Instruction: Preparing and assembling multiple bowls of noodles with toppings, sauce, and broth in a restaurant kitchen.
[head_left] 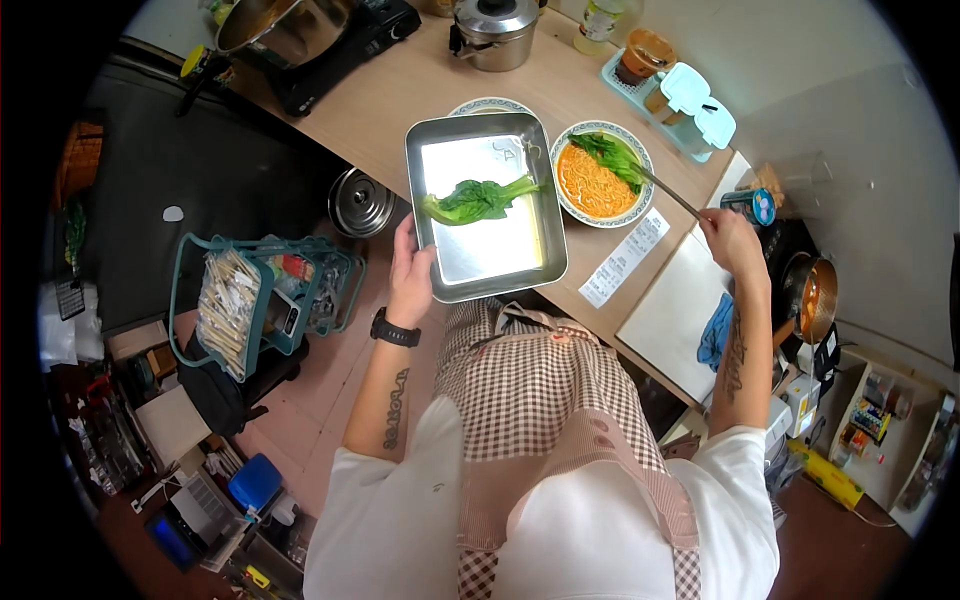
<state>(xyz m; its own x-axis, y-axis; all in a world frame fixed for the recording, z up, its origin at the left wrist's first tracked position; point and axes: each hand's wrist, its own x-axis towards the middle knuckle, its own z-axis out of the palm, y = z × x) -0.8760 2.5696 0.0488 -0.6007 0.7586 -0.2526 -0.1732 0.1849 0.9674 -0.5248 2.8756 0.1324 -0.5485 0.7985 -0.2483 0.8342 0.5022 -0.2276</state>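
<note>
My left hand (408, 270) grips the lower left edge of a rectangular metal tray (412, 170), held over the table's front edge. One bunch of cooked leafy greens (480, 200) lies across the tray's bottom. To its right stands a patterned bowl (648, 150) of noodles (597, 184) in orange broth. More greens (606, 152) rest along the bowl's far side. My right hand (735, 243) is closed on dark chopsticks (672, 192), whose tips reach the greens at the bowl's right rim. Behind the tray a second patterned bowl (490, 103) shows only its far rim.
A printed paper slip (625, 258) lies before the noodle bowl. At the back are a lidded pot (496, 38), a portable stove (345, 50) with a pot, and a light-blue tray (630, 90) with condiment containers. A can (750, 206) and blue cloth (716, 332) sit at right.
</note>
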